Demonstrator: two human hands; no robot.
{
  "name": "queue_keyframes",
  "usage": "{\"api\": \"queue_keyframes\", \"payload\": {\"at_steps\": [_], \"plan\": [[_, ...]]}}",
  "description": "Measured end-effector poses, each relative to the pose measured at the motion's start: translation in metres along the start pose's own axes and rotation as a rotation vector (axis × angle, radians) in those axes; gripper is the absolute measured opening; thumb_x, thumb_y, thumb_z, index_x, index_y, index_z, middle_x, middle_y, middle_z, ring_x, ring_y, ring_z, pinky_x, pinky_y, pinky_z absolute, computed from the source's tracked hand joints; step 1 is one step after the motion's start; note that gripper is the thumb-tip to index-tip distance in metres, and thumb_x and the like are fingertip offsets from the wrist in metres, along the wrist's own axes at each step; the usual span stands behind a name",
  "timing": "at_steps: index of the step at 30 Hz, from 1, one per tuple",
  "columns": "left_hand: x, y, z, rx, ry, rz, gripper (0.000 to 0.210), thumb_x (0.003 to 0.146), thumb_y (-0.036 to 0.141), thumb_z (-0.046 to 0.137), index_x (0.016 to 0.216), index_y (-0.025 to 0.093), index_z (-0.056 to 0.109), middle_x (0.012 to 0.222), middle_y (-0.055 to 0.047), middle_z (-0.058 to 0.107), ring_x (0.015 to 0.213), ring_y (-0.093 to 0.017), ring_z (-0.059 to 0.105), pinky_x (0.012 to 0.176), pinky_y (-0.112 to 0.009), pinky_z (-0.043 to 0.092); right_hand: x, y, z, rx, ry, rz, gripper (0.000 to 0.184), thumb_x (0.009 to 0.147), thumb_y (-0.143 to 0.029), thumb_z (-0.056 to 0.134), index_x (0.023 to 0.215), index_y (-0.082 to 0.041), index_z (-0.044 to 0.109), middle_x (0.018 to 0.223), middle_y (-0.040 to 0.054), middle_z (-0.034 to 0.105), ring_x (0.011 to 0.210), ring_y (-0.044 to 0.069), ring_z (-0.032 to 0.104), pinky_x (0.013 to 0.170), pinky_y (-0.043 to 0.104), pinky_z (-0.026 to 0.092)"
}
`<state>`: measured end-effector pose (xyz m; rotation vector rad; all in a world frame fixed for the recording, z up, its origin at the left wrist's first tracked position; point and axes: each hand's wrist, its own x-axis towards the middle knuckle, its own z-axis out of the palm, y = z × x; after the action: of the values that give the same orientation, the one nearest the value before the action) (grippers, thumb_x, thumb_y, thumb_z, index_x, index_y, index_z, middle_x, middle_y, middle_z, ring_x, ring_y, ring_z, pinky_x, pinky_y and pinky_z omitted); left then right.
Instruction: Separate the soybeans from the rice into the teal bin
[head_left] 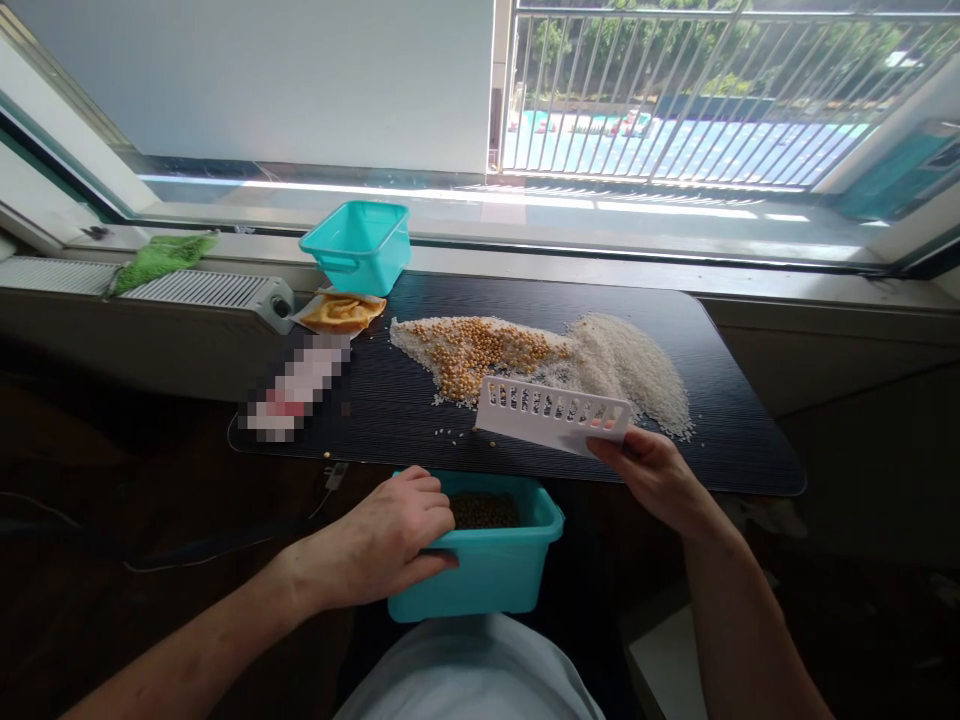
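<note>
Right hand [660,470] has its fingers pinched on one end of a white slotted strip [536,425], which sits at the near edge of a two-part heap, slots toward the top. Can't tell if its bottom edge touches the surface [727,430]. Left hand [401,535] has its fingers hooked over the rim of the front tub [480,580], thumb outside, and the tub sits below the near edge, right by the person's lap.

Imo, the trick with the strip is a low, level long edge and light pressure, since an end-only grip probably lets the far end wobble. Short, slow strokes likely scatter less, and I'd hold the tub snug under the edge, because any gap there could drop beans on the floor.

Count from where I'm standing: one strip, two teal tubs (the back tub [356,250] is over by the window), one patch of yellow beans [480,350] running into one pile of white rice [634,370], one orange-yellow packet [341,313], one green cloth [161,262] on the radiator [206,290]. Individual beans and grains? Way too many, sorry.
</note>
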<state>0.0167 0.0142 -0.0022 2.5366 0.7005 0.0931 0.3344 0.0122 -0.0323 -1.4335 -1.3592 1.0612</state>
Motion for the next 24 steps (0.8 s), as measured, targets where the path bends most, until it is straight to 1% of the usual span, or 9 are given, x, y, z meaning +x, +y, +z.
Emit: {"api": "queue_keyframes", "payload": {"at_steps": [5, 10, 13, 16, 19, 21, 24], "plan": [[-0.004, -0.003, 0.001, 0.001, -0.008, -0.023, 0.02, 0.086, 0.024, 0.064, 0.07, 0.018, 0.055, 0.074, 0.0, 0.06, 0.076, -0.016, 0.053, 0.079, -0.031, 0.038, -0.008, 0.005, -0.004, 0.019, 0.008, 0.02, 0.043, 0.069, -0.058, 0.077, 0.093, -0.023, 0.08, 0.095, 0.0058, 0.079, 0.089, 0.027, 0.072, 0.087, 0.041, 0.057], [-0.009, -0.007, 0.001, 0.003, -0.008, -0.034, 0.021, 0.087, 0.023, 0.063, 0.069, 0.018, 0.053, 0.073, 0.0, 0.059, 0.076, -0.016, 0.052, 0.078, -0.031, 0.038, -0.014, 0.017, 0.005, 0.032, -0.021, 0.041, 0.048, 0.07, -0.061, 0.074, 0.093, -0.02, 0.08, 0.096, 0.007, 0.079, 0.087, 0.027, 0.073, 0.086, 0.041, 0.058], [-0.014, -0.009, 0.0, 0.013, -0.019, -0.058, 0.021, 0.088, 0.024, 0.063, 0.07, 0.018, 0.054, 0.074, 0.0, 0.059, 0.077, -0.016, 0.052, 0.081, -0.032, 0.038, -0.019, 0.015, 0.015, 0.046, -0.078, 0.056, 0.046, 0.072, -0.06, 0.073, 0.096, -0.021, 0.079, 0.098, 0.0069, 0.079, 0.089, 0.027, 0.072, 0.087, 0.04, 0.058], [-0.021, -0.013, -0.002, 0.016, -0.029, -0.082, 0.019, 0.088, 0.026, 0.064, 0.073, 0.018, 0.056, 0.077, 0.0, 0.06, 0.08, -0.017, 0.053, 0.084, -0.033, 0.037, -0.021, 0.007, 0.026, 0.053, -0.172, 0.044, 0.043, 0.076, -0.057, 0.071, 0.098, -0.022, 0.079, 0.1, 0.0066, 0.079, 0.092, 0.026, 0.072, 0.087, 0.039, 0.058], [-0.029, -0.016, -0.004, 0.019, -0.023, -0.097, 0.016, 0.088, 0.026, 0.064, 0.076, 0.018, 0.058, 0.079, 0.0, 0.061, 0.082, -0.018, 0.053, 0.082, -0.032, 0.038, -0.019, -0.001, 0.034, 0.057, -0.248, 0.025, 0.039, 0.079, -0.055, 0.069, 0.097, -0.022, 0.079, 0.101, 0.0068, 0.078, 0.093, 0.026, 0.072, 0.087, 0.038, 0.058], [-0.033, -0.019, -0.006, 0.029, -0.012, -0.106, 0.017, 0.089, 0.026, 0.064, 0.075, 0.018, 0.058, 0.079, -0.001, 0.062, 0.083, -0.018, 0.053, 0.081, -0.032, 0.038, -0.014, -0.003, 0.038, 0.053, -0.227, 0.018, 0.038, 0.079, -0.054, 0.07, 0.095, -0.021, 0.079, 0.099, 0.0068, 0.079, 0.092, 0.026, 0.072, 0.087, 0.037, 0.058], [-0.037, -0.021, -0.007, 0.042, -0.006, -0.124, 0.019, 0.089, 0.026, 0.064, 0.073, 0.017, 0.058, 0.077, 0.0, 0.061, 0.08, -0.018, 0.053, 0.082, -0.033, 0.038, -0.004, -0.002, 0.048, 0.057, -0.155, -0.005, 0.041, 0.077, -0.056, 0.07, 0.096, -0.02, 0.079, 0.098, 0.0066, 0.078, 0.091, 0.025, 0.072, 0.088, 0.038, 0.057]]}}
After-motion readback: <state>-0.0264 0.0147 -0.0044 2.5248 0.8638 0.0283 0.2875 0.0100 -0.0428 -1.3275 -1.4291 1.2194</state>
